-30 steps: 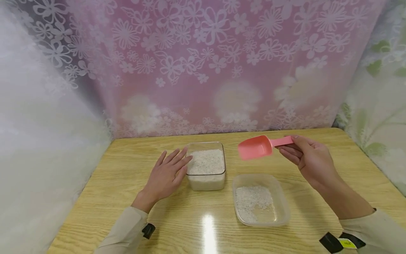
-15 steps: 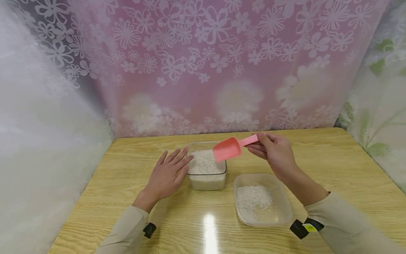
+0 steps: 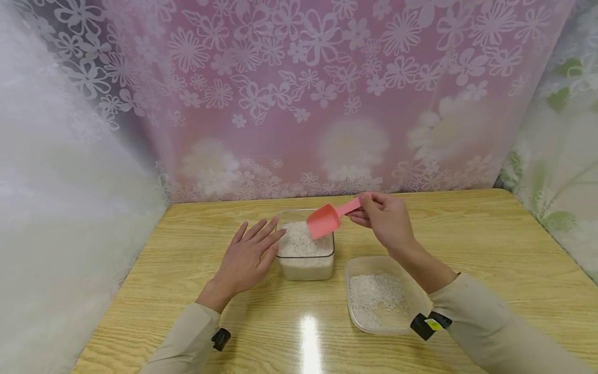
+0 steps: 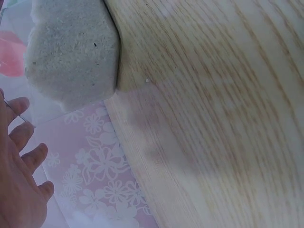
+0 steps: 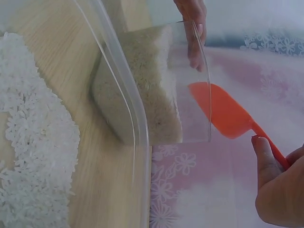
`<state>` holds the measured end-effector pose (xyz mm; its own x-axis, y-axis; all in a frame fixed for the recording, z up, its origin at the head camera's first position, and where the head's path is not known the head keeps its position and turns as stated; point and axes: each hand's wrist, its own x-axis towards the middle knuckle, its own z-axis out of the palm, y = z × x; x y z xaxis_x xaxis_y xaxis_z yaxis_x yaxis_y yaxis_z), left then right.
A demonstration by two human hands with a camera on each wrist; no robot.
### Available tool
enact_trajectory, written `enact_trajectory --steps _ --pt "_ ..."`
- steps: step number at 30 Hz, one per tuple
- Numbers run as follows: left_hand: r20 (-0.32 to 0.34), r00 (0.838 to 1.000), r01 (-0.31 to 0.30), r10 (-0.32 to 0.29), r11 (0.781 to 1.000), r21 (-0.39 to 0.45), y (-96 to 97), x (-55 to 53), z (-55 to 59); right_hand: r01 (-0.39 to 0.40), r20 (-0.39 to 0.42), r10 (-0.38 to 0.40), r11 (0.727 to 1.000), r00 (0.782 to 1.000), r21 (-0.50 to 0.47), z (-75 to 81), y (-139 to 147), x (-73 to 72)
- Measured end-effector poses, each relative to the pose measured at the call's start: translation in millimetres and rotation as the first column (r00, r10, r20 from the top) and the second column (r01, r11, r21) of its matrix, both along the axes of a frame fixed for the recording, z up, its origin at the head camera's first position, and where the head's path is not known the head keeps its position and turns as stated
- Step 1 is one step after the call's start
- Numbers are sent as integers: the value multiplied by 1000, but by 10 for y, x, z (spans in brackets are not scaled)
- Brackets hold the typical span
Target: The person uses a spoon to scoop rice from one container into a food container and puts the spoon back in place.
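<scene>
Scoop [image 3: 323,222], pinched in right hand [image 3: 390,223], has swung left: blade now inside bin [image 3: 306,256] rim, above rice [image 3: 298,240], so looks positioned for loading. Bin's between the hands; left hand [image 3: 242,261], fingers spread, touches its rim.

The bin [image 3: 306,256] stands on the table [image 3: 261,337], with rice [image 3: 299,244] in it. At its left rim rest the left fingers [image 3: 273,239]. The scoop [image 3: 323,221] reaches into the bin from its right, above the rice, its handle in the right fingers [image 3: 361,222], right of the bin. The tub [image 3: 413,297], also holding rice, sits right of the bin and before it, apart. Behind the bin hangs the curtain [image 3: 350,104].
</scene>
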<state>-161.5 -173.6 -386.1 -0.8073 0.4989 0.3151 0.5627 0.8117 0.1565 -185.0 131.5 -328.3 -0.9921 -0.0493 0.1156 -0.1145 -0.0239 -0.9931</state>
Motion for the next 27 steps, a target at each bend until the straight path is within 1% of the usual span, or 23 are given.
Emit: enact_trajectory --steps 4,12,16,22,27 --pt "-3 1000 -3 2 1000 -2 -3 -1 -6 -22 -32 24 998 999 65 19 -78 5" --pt "-9 1000 -9 9 1000 -3 -9 -3 -19 -32 -31 36 991 999 128 7 -182 14" --pt "-11 1000 -9 9 1000 1 -11 -8 -27 -45 -31 50 989 998 142 -8 -208 16" --pt "-8 1000 -5 5 1000 9 -2 -9 -34 -75 24 72 989 997 131 -69 -207 26" --pt "-12 1000 -2 2 1000 17 3 -6 -34 -74 98 65 994 993 84 -140 -172 28"
